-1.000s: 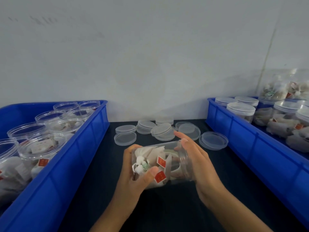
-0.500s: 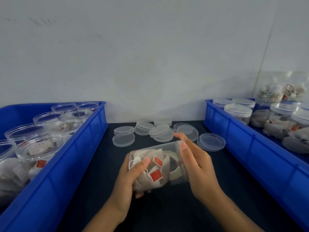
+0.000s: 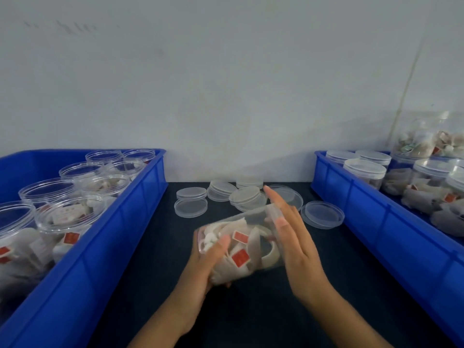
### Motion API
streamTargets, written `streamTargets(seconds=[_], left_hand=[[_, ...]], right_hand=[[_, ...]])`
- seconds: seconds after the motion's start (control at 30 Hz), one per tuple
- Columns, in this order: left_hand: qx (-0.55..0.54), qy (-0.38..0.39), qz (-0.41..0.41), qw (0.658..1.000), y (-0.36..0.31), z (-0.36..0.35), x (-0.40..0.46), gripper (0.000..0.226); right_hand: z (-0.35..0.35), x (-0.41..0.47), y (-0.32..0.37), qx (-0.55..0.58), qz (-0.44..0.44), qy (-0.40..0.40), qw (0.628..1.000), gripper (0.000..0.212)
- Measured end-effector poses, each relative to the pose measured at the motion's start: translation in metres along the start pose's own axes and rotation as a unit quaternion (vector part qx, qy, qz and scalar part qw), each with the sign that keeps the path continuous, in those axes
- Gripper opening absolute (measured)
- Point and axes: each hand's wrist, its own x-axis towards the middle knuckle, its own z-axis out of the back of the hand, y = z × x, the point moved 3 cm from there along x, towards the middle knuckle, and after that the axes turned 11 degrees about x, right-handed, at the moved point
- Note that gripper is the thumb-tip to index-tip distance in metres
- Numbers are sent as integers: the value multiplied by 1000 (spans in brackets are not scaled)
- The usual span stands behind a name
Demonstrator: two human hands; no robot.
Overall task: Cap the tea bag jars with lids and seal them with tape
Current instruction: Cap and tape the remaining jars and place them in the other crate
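A person holds a clear plastic jar (image 3: 241, 244) of tea bags on its side above the dark table (image 3: 251, 310), between two blue bins. The left hand (image 3: 200, 262) grips the jar's bottom end, thumb curled over the wall; the right hand (image 3: 293, 237) lies flat against the lid end, fingers straight, pressing and not grasping.

The jar looks light, its load being only paper tea bags with red tags. Its thin wall probably gives a little under a squeeze, and the smooth plastic seems apt to slip in the fingers. A hold round the body near the base, as the left hand has it, looks the safest, leaving the rim free for lid and tape. Whether tape already runs round this rim cannot be told.

Loose lids (image 3: 244, 195) lie scattered and stacked on the table just behind the jar, one (image 3: 322, 214) apart to the right. The left bin (image 3: 140, 197) holds open jars (image 3: 69, 213) awaiting lids; the right bin (image 3: 351, 192) holds capped jars (image 3: 364, 172), some lying on their sides. Both bins stand close in, so the working space between them is narrow, and the lids behind could be knocked by a careless reach. No tape roll is visible outside the jar.
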Motion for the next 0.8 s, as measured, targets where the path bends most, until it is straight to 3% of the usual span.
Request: streamTargets(seconds=[0.07,0.17,0.27,0.33,0.43,0.5,0.57,0.67,0.73,0.8], left_hand=[[26,-29,-36,999,-1,-1,0,73],[36,-47,-53,997,-1,-2,-1,71],[9,-41,-51,998,-2,-4,-4,58],[-60,6,2,998,-3,-6,-5,47],[-114,83,66,988,0,-12,-7,55],[-95,72,64,991,2,-15,-7,56],[-38,17,12,999,2,-14,-4,56],[34,-46,-52,997,2,-6,-1,71],[39,-58,-58,996,1,-2,0,79],[31,-58,-59,996,0,0,0,70]], right_hand=[[-1,0,-5,61,-74,-43,994,36],[-3,-2,-4,69,-82,-78,991,37],[-7,-2,4,46,-13,-79,996,39],[-8,-3,15,-44,88,-25,995,41],[-2,-3,17,-103,157,38,981,44],[3,-2,12,-57,125,16,990,41],[4,-1,4,43,27,-37,998,36],[-2,-1,-6,146,-103,-73,981,34],[-4,-1,-4,131,-111,-68,983,28],[-3,-2,-1,117,-99,-45,987,31]])
